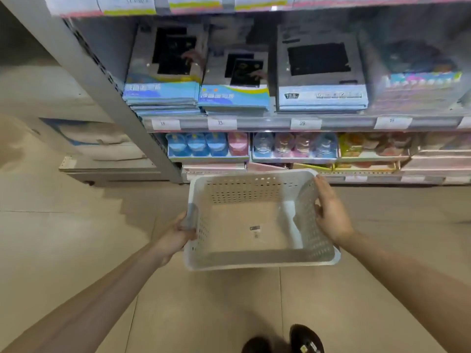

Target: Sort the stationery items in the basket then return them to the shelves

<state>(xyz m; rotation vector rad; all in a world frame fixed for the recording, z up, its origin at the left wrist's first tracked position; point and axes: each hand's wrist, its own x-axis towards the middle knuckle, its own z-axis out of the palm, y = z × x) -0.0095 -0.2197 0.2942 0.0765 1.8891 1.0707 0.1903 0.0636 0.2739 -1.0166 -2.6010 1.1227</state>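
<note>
I hold a white perforated plastic basket point(254, 189) in front of me, above the tiled floor. Nothing lies inside it except a small label stuck to its bottom. My left hand point(178, 235) grips the basket's left rim. My right hand point(331, 212) clasps its right wall from outside, fingers along the rim. Just beyond the basket stands the shelf unit point(267, 123), with stacked boxes of drawing tablets point(234, 82) on the upper shelf and small blue and pink packaged items point(206, 146) on the one below.
A grey upright post point(107, 80) marks the shelf unit's left end. Left of it sits a low white display base point(102, 154). Price tags run along the shelf edge. My dark shoes point(303, 340) show at the bottom on the beige tiles.
</note>
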